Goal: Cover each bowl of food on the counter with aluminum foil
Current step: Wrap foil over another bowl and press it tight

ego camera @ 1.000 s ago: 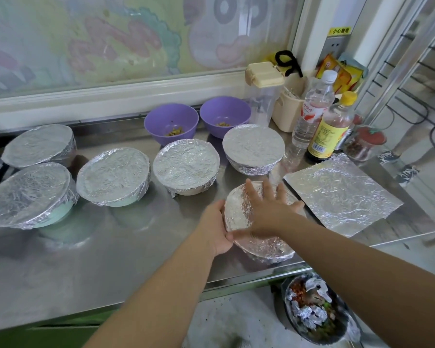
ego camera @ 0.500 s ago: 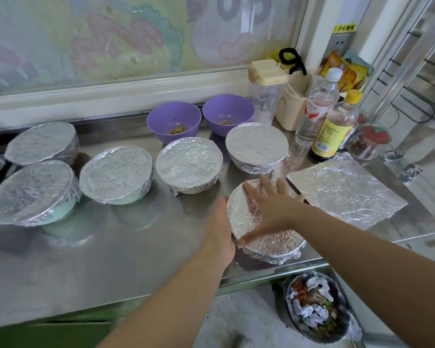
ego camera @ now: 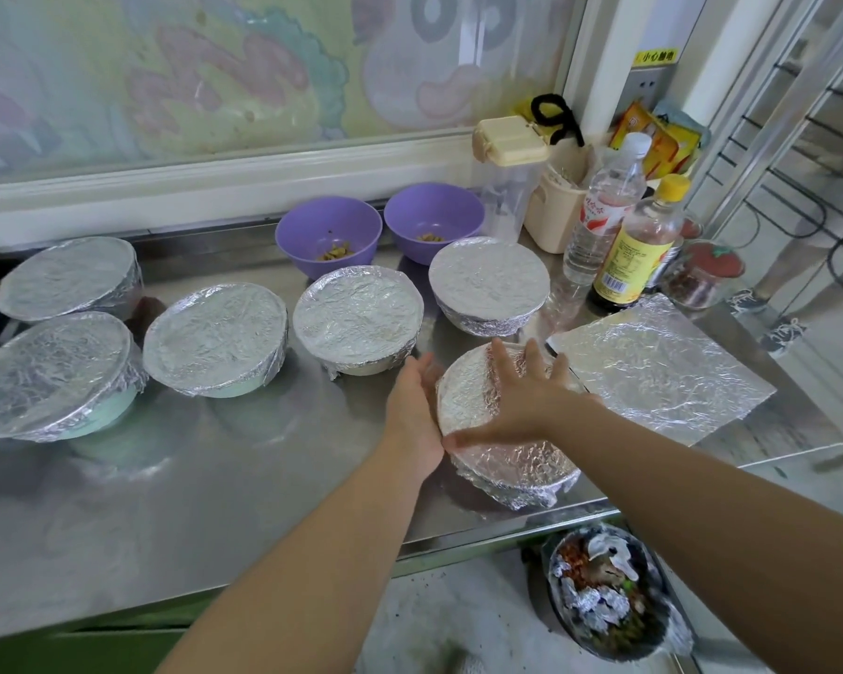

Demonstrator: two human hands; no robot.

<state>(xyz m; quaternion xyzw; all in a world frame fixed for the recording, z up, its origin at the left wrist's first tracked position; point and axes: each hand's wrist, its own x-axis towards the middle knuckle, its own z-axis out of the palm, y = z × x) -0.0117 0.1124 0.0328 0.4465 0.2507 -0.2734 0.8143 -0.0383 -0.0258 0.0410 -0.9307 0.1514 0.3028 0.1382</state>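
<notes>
**Stainless-steel counter** (ego camera: 191,503), brushed and reflective. Six round bowls carry crinkled aluminium-foil caps, drawn flat across the top and crimped under the rim: back-left bowl (ego camera: 69,279), front-left bowl (ego camera: 52,374) (pale green wall showing below the foil), centre-left bowl (ego camera: 215,339), centre bowl (ego camera: 358,325), back-right bowl (ego camera: 488,282) and near bowl (ego camera: 512,471). The near bowl stands at the counter's front edge, right of centre.

The right hand (ego camera: 524,401) lies flat on the near bowl's foil top, fingers straight and spread. The left hand (ego camera: 412,415) presses against the bowl's left side, fingers extended, gripping nothing.

Two smooth purple bowls stand uncovered at the back, the left purple bowl (ego camera: 328,233) and the right purple bowl (ego camera: 434,218), each holding a few food scraps. One flat, wrinkled, roughly square foil sheet (ego camera: 663,367) lies just right of the near bowl.
</notes>
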